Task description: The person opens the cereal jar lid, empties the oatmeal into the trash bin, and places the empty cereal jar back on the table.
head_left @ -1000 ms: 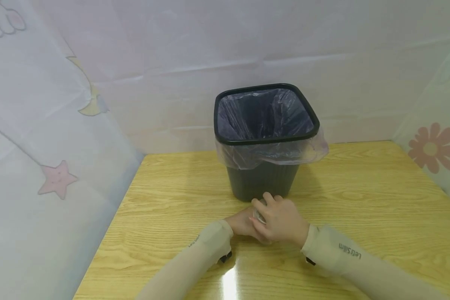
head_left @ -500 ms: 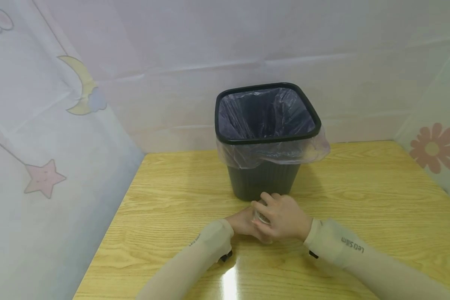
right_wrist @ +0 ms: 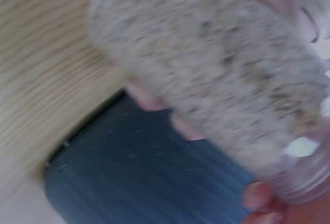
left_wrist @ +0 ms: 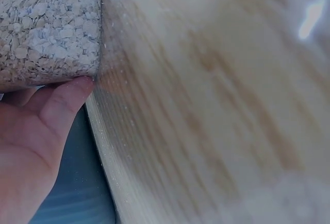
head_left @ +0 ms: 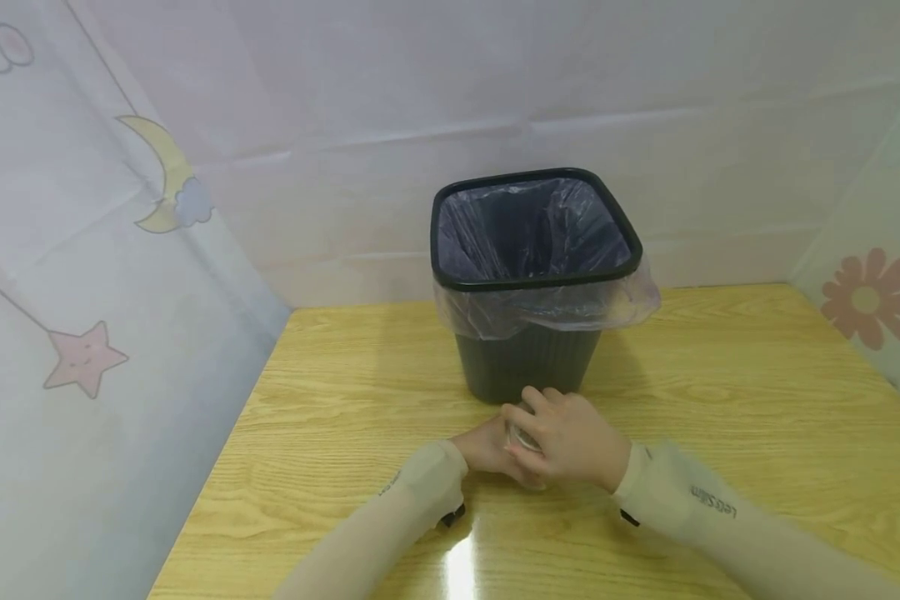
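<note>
A clear jar filled with pale oat-like flakes is between my two hands, low in front of the bin. In the left wrist view the flakes inside the jar show closely, with my left hand touching its lower edge. From the head view, my left hand grips the jar's body, partly hidden by the other hand. My right hand curls over the jar's top end. The right wrist view shows its fingertips at the clear, ringed end; whether a lid is there is hard to tell.
Just beyond the hands stands a dark bin lined with a thin translucent bag. It rests on a wood-grain table. Pale printed sheets rise behind and at both sides.
My right wrist and forearm have shifted slightly to the right, while the fingers stay on the jar. The left hand keeps almost the same place.
</note>
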Demonstrator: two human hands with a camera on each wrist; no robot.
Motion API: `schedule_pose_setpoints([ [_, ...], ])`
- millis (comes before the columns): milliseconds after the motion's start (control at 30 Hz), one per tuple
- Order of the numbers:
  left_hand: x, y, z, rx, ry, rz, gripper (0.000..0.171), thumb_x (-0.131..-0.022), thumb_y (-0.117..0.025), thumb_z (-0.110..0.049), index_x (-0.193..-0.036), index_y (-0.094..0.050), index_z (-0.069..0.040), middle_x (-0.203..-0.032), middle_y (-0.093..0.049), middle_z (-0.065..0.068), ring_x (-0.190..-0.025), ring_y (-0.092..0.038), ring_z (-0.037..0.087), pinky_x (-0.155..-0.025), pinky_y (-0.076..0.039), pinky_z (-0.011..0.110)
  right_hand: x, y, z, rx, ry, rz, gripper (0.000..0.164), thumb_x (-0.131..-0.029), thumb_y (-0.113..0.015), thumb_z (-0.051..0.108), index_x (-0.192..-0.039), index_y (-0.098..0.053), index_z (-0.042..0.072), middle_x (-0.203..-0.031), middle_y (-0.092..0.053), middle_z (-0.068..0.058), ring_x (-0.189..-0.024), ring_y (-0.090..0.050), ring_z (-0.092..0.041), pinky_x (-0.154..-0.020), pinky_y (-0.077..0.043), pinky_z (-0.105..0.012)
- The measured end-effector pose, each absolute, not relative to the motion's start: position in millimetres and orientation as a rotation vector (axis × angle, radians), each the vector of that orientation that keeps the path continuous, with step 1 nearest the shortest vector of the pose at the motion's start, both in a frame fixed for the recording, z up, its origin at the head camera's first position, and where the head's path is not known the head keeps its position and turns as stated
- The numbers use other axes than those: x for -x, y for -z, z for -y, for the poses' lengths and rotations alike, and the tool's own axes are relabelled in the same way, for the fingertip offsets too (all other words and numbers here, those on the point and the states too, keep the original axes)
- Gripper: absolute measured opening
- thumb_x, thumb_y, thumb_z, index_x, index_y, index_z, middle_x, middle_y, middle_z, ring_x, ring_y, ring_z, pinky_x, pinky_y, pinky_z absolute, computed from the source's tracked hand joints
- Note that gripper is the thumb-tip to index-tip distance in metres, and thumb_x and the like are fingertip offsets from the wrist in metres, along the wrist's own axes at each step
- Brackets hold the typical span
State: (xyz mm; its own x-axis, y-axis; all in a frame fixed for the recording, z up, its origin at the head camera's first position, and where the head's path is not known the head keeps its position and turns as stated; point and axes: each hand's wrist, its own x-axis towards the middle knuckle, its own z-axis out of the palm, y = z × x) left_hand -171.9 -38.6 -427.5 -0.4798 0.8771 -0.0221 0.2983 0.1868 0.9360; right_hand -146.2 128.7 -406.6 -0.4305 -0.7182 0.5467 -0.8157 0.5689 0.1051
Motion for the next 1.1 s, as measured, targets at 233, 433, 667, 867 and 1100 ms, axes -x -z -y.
schedule_pose_setpoints([
  [233,175,439,38,-1.168,-1.138,-2.022,0.068,-0.079,-0.078,-0.004,-0.138,-0.045,-0.004,-0.130,-0.055,0.001,-0.109,-0.053,0.002,-0.092,-0.046,0.019,125,399,-118,-0.901,-0.183,2.461,0.044,-0.083,-0.063,0.045,-0.109,-0.068,0.010,-0.086,-0.059,-0.011,-0.062,-0.055,-0.025,-0.045,-0.048,-0.032],
  [433,180,452,36,-1.247,-1.099,-2.105,0.070,-0.076,-0.082,-0.005,-0.137,-0.048,-0.004,-0.131,-0.056,0.005,-0.113,-0.051,0.004,-0.095,-0.043,0.018,117,403,-103,-0.638,-0.141,2.388,0.044,-0.079,-0.062,0.039,-0.102,-0.068,0.001,-0.078,-0.060,-0.020,-0.053,-0.057,-0.033,-0.036,-0.046,-0.039],
  [667,178,450,37,-1.148,-1.129,-2.086,0.061,-0.075,-0.081,-0.004,-0.130,-0.054,-0.004,-0.123,-0.060,0.003,-0.103,-0.052,0.000,-0.091,-0.045,0.017,120,408,-102,-0.659,-0.161,2.335,0.042,-0.082,-0.055,0.039,-0.095,-0.066,0.000,-0.073,-0.057,-0.019,-0.046,-0.051,-0.030,-0.032,-0.043,-0.038],
  [867,180,447,36,-1.230,-1.059,-2.104,0.059,-0.077,-0.081,-0.007,-0.129,-0.054,-0.004,-0.121,-0.061,0.000,-0.102,-0.053,-0.001,-0.090,-0.045,0.015,128,412,-109,-0.792,-0.162,2.266,0.045,-0.090,-0.041,0.039,-0.092,-0.063,0.000,-0.070,-0.055,-0.016,-0.042,-0.043,-0.021,-0.033,-0.040,-0.032],
  [1100,182,448,35,-1.257,-1.048,-2.071,0.059,-0.078,-0.079,-0.005,-0.131,-0.053,-0.003,-0.123,-0.061,0.003,-0.102,-0.054,-0.001,-0.089,-0.046,0.015,134,413,-116,-0.911,-0.194,2.218,0.042,-0.091,-0.042,0.039,-0.093,-0.065,0.003,-0.071,-0.055,-0.013,-0.043,-0.044,-0.019,-0.033,-0.039,-0.028],
])
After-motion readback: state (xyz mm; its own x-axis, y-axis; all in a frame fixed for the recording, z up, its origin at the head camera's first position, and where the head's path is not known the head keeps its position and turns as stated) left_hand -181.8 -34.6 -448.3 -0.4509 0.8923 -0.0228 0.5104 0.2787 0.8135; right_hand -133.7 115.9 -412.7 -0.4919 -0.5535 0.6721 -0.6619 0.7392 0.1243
